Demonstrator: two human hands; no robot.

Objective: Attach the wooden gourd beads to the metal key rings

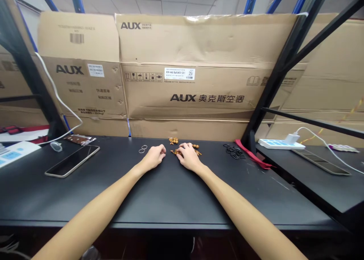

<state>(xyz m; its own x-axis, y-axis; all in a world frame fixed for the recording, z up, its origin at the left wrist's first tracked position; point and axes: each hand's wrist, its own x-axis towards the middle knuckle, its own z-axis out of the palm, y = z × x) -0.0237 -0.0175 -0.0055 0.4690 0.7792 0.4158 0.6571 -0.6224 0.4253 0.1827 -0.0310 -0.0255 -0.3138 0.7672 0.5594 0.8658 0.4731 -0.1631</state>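
Both my arms reach forward across a black table (170, 191). My left hand (155, 156) rests on the tabletop with its fingers curled in; whether it holds anything is hidden. My right hand (187, 155) lies on a small heap of brown wooden gourd charms (173, 140), fingers bent and pinching among them. Two small metal rings (142, 149) lie just left of my left hand.
A phone (72, 160) lies face up at the left, with a packet (79, 139) behind it. Black rings (233, 151) and red cloth (250, 154) sit at the right. A power strip (280, 143) is on the neighbouring table. Cardboard boxes (199, 82) wall the back.
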